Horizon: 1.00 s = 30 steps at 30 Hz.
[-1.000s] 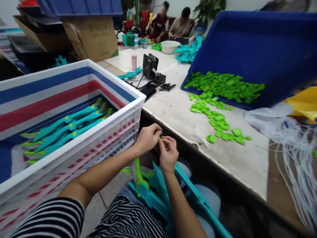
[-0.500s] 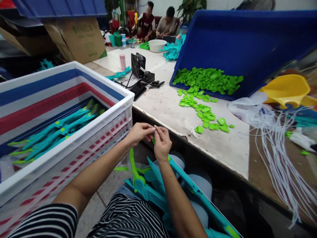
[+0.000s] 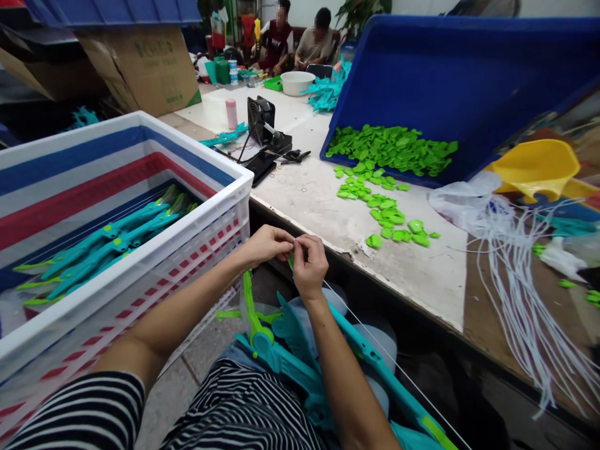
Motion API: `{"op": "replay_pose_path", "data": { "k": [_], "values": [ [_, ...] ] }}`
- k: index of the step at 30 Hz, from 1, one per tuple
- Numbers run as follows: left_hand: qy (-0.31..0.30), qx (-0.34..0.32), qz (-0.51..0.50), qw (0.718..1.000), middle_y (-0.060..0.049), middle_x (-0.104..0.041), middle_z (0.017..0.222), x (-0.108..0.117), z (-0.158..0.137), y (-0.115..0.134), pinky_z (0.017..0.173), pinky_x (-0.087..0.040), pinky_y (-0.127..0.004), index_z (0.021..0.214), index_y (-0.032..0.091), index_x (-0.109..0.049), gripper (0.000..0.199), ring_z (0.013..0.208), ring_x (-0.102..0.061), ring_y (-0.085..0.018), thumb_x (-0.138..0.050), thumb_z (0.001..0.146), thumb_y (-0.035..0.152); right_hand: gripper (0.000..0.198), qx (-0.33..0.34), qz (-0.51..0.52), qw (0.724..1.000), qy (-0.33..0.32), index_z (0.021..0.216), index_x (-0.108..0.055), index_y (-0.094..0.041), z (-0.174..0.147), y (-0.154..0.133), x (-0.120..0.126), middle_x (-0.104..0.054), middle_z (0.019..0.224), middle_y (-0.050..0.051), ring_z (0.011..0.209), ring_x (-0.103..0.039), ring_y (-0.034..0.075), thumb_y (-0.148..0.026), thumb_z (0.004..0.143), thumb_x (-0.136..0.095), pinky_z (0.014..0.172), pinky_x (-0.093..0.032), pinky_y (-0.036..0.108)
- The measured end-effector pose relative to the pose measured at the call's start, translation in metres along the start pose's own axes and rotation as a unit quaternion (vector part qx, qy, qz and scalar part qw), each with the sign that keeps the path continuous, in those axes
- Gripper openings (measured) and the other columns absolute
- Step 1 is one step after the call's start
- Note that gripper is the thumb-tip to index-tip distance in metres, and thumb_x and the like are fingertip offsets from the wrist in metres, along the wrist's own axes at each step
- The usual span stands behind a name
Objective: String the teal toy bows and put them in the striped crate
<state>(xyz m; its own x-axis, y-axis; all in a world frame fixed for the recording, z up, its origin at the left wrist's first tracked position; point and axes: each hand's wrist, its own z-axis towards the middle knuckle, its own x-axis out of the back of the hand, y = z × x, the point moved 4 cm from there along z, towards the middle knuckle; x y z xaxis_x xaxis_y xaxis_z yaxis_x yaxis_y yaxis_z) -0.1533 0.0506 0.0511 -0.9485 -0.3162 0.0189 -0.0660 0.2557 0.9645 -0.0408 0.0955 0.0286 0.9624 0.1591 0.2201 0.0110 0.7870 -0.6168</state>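
My left hand (image 3: 272, 245) and my right hand (image 3: 310, 265) meet fingertip to fingertip above my lap, both closed in a pinch. A thin white cord (image 3: 396, 362) runs taut from my right hand down to the lower right; its end at the fingertips is mostly hidden. Part of a green plastic piece (image 3: 291, 262) shows beside my right fingers. Below the hands, a teal plastic toy part with a round green joint (image 3: 262, 342) rests across my lap. Another long teal piece (image 3: 363, 344) lies beyond my right forearm.
At left stands a white crate (image 3: 197, 240) with striped lining, holding several teal-and-green assemblies (image 3: 117, 240). On the table, green pieces (image 3: 389, 215) spill from a blue bin (image 3: 450, 81). White cords (image 3: 520, 300) hang over its edge at right. A small black fan (image 3: 261, 120) stands farther back; two people sit beyond.
The white cord now shows drawn straight toward the lower right. My hands stay pinched together, with the right hand shifted slightly. The view has moved a little.
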Motion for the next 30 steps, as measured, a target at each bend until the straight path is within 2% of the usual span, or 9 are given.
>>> {"op": "replay_pose_path", "data": {
  "k": [5, 7, 12, 18, 22, 24, 26, 28, 30],
  "values": [
    [0.087, -0.085, 0.175, 0.977, 0.000, -0.062, 0.058, 0.001, 0.005, -0.002, 0.050, -0.039, -0.018, 0.071, 0.011, -0.071, 0.012, 0.053, -0.051, -0.009, -0.067, 0.069, 0.022, 0.012, -0.084, 0.044, 0.995, 0.025, 0.077, -0.057, -0.020, -0.004, 0.007, 0.005, -0.059, 0.082, 0.002, 0.082, -0.057, 0.015, -0.021, 0.088, -0.052, 0.076, -0.048, 0.031],
    [0.093, -0.112, 0.206, 0.968, -0.001, -0.064, 0.062, 0.000, 0.005, -0.001, 0.055, -0.041, -0.019, 0.071, 0.011, -0.072, 0.014, 0.059, -0.055, -0.011, -0.067, 0.070, 0.024, 0.013, -0.121, 0.067, 0.990, 0.022, 0.075, -0.059, -0.020, -0.004, 0.011, 0.007, -0.060, 0.083, 0.002, 0.083, -0.057, 0.016, -0.024, 0.087, -0.055, 0.077, -0.047, 0.031],
    [-0.009, -0.133, 0.214, 0.968, -0.002, -0.070, 0.075, -0.007, 0.003, 0.005, 0.066, -0.044, -0.020, 0.080, 0.014, -0.075, 0.017, 0.071, -0.060, -0.013, -0.060, 0.073, 0.017, 0.016, -0.165, 0.101, 0.981, 0.019, 0.074, -0.060, -0.019, -0.006, 0.014, 0.011, -0.061, 0.083, 0.003, 0.084, -0.058, 0.016, -0.028, 0.086, -0.055, 0.079, -0.047, 0.032],
    [0.061, -0.107, 0.262, 0.957, -0.001, -0.064, 0.059, -0.005, 0.003, -0.001, 0.052, -0.034, -0.020, 0.073, 0.010, -0.074, 0.024, 0.058, -0.054, -0.011, -0.063, 0.073, 0.031, 0.018, -0.172, 0.107, 0.979, 0.019, 0.074, -0.058, -0.019, -0.011, 0.019, 0.009, -0.060, 0.083, 0.003, 0.083, -0.057, 0.016, -0.030, 0.086, -0.053, 0.079, -0.046, 0.032],
    [0.054, -0.111, 0.200, 0.972, 0.001, -0.063, 0.058, -0.010, 0.003, -0.003, 0.055, -0.037, -0.020, 0.073, 0.011, -0.073, 0.023, 0.056, -0.052, -0.010, -0.062, 0.073, 0.032, 0.019, -0.180, 0.095, 0.979, 0.035, 0.073, -0.056, -0.018, -0.004, 0.021, 0.008, -0.059, 0.079, 0.003, 0.078, -0.057, 0.016, -0.032, 0.086, -0.051, 0.074, -0.048, 0.031],
    [0.067, -0.122, 0.154, 0.978, 0.001, -0.066, 0.062, -0.013, 0.003, 0.001, 0.059, -0.040, -0.020, 0.072, 0.012, -0.073, 0.019, 0.060, -0.054, -0.011, -0.061, 0.073, 0.027, 0.018, -0.149, 0.062, 0.985, 0.066, 0.076, -0.057, -0.019, -0.003, 0.009, 0.019, -0.060, 0.082, 0.004, 0.082, -0.058, 0.017, -0.030, 0.088, -0.049, 0.076, -0.048, 0.033],
    [0.093, -0.134, 0.112, 0.980, 0.000, -0.068, 0.066, -0.015, 0.004, 0.006, 0.062, -0.041, -0.019, 0.073, 0.012, -0.072, 0.017, 0.063, -0.056, -0.011, -0.061, 0.074, 0.024, 0.012, -0.069, 0.013, 0.995, 0.067, 0.084, -0.058, -0.020, -0.010, -0.009, 0.038, -0.062, 0.088, 0.006, 0.088, -0.058, 0.018, -0.026, 0.089, -0.049, 0.080, -0.048, 0.035],
    [0.106, -0.131, 0.086, 0.982, 0.000, -0.067, 0.066, -0.018, 0.008, 0.010, 0.062, -0.042, -0.019, 0.074, 0.012, -0.072, 0.016, 0.062, -0.055, -0.010, -0.062, 0.074, 0.024, 0.009, 0.020, -0.055, 0.998, -0.008, 0.091, -0.059, -0.021, -0.030, -0.023, 0.061, -0.063, 0.087, 0.005, 0.085, -0.060, 0.018, -0.022, 0.089, -0.051, 0.079, -0.048, 0.034],
    [0.092, -0.116, 0.069, 0.987, -0.002, -0.068, 0.068, -0.022, 0.013, 0.012, 0.057, -0.042, -0.019, 0.080, 0.011, -0.073, 0.018, 0.059, -0.053, -0.009, -0.062, 0.075, 0.025, 0.011, 0.051, -0.174, 0.976, -0.120, 0.096, -0.060, -0.020, -0.059, -0.019, 0.085, -0.065, 0.085, 0.006, 0.081, -0.060, 0.019, -0.024, 0.088, -0.053, 0.074, -0.047, 0.032]
  ]
}}
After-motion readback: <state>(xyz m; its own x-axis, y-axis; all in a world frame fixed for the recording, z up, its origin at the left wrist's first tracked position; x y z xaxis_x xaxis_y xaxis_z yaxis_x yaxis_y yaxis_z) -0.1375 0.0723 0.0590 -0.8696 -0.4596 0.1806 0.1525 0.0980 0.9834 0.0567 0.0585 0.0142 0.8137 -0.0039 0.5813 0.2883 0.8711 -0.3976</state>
